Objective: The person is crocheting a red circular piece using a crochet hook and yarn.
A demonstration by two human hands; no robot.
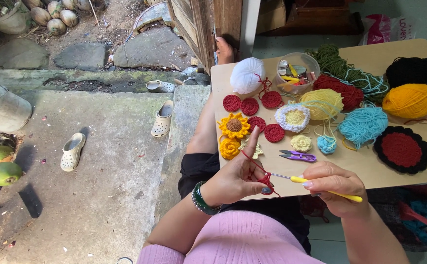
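At the near edge of the surface (370, 56), left hand (238, 178) has its grip pinched on a small red crochet piece (266, 182), thumb and fingertips pressed together around it. Index finger raised, red yarn strand (249, 161) running over it down to the piece. Right hand (335, 186) has its grip closed around a yellow-handled crochet hook (321, 188); metal tip points left and meets the red piece. Green bangle (201, 198) on the left wrist.

Just beyond the hands, on the surface: purple thread snips (297, 156). Left of them, a yellow crochet rose (229, 148) and a sunflower (234, 125) near the left edge. Flat red crochet discs (274, 132) cluster further in, around the sunflower. White-and-yellow flower (292, 117) mid-surface, small pale yellow flower (301, 143) and small blue flower (326, 144) nearer the hands. Large black-and-red round mat (403, 149) near the right edge.

Far side: white yarn ball (247, 75) at the far left corner, clear tub (297, 72) of small tools beside it, then green yarn (330, 58), dark red yarn (338, 90), pale yellow yarn (322, 103), blue yarn (363, 124), orange-yellow yarn (411, 100), black yarn (414, 71) toward the far right corner.

Off the surface to the left: beige clogs (72, 151) on the concrete floor (101, 195).
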